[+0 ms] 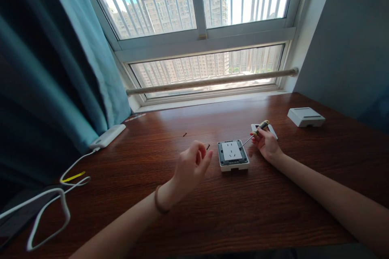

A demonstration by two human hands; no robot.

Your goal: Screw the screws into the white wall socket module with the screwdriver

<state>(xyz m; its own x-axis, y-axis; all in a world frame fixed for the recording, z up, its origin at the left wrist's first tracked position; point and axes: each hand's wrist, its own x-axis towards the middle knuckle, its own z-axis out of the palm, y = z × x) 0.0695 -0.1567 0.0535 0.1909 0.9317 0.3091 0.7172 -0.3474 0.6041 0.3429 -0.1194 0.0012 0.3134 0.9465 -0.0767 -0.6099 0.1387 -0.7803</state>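
Brown wood makes up the shiny table (258, 210) under a big window (197, 36). On it sits a white wall socket (231, 151), flat, with its holes facing up, between the two hands. From the left hand (192, 162), the socket is just to the right; from the right hand (266, 145), it is to the left. The right fingers are wrapped around a screwdriver (261, 127). Its long stick slants down and left, with the tip at the socket's right side. I can't tell if the tip touches. The left thumb and finger are curled, with a narrow gap. One small screw (208, 147) shows by their tips, tilted, much nearer this hand, but I can't tell if they pinch it.
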